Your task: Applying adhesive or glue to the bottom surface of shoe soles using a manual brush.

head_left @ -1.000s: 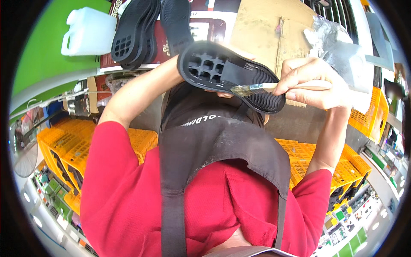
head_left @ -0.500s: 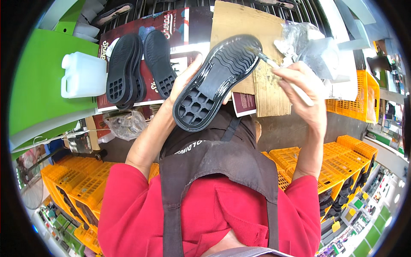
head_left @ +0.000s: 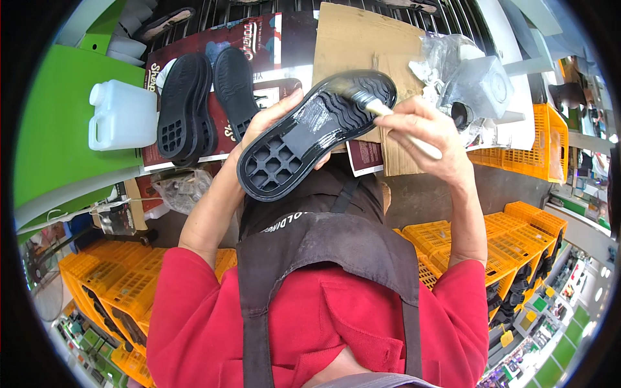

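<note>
My left hand [head_left: 270, 119] grips a black shoe sole [head_left: 301, 137] by its left edge, with some fingertips showing below its right edge. The sole tilts up to the right, its heel grid nearest me and its wavy forefoot farther off. Wet, whitish streaks shine on the middle and along the rim. In my right hand [head_left: 430, 132] is a paintbrush [head_left: 414, 139] with a pale handle and a metal band. Its bristles touch the sole's forefoot. Left of my left hand lie a stack of black soles [head_left: 181, 107] and a single black sole [head_left: 234, 84].
A translucent jug [head_left: 126, 115] stands on the green surface [head_left: 58, 123] at left. Brown cardboard [head_left: 362, 39] lies beyond the held sole. To its right sit a clear plastic container [head_left: 482, 87] and crumpled plastic. Orange crates [head_left: 139, 278] flank me on both sides.
The brush has moved left and inward from the forefoot's right edge across the ridges. The held sole has shifted slightly left and down, and more whitish wet streaks show at its middle.
</note>
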